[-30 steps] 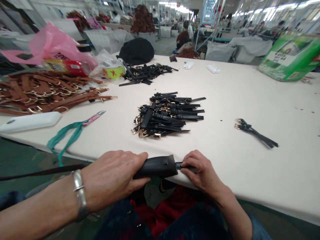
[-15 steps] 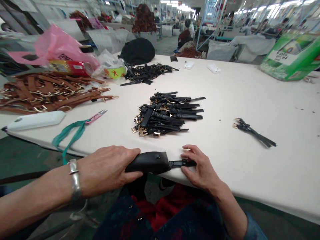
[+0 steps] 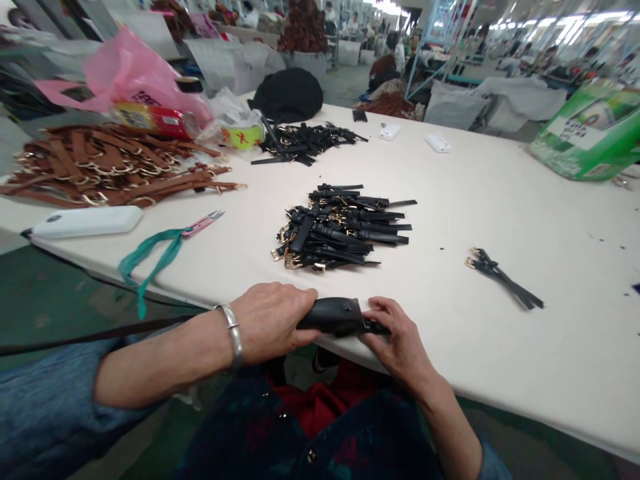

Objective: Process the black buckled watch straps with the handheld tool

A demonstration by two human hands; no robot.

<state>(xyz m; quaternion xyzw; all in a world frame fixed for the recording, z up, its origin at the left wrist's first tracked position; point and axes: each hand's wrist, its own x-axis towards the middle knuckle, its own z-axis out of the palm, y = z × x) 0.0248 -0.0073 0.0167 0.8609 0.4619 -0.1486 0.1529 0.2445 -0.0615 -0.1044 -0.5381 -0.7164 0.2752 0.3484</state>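
Observation:
My left hand (image 3: 273, 319) is wrapped round a smooth, rounded black piece (image 3: 337, 315) with a small raised knob on top; its exact kind is unclear. At the piece's right end, my right hand (image 3: 397, 341) pinches a narrow black strap (image 3: 376, 327), mostly covered by the fingers. Both hands are at the table's front edge. Just beyond them lies a pile of short black straps with gold buckles (image 3: 350, 230). A separate pair of black buckle straps (image 3: 505, 277) rests to the right.
Pink thread snips (image 3: 203, 224) with a teal ribbon and a white case (image 3: 87, 221) lie at left. Behind them are brown straps (image 3: 110, 160) and a pink bag (image 3: 130, 70). More black straps (image 3: 315, 141) lie further back. A green bag (image 3: 587, 133) stands far right.
My left hand has moved right with the black piece, bringing it closer to my right hand. Less of the narrow strap shows between them. The camera view has shifted slightly.

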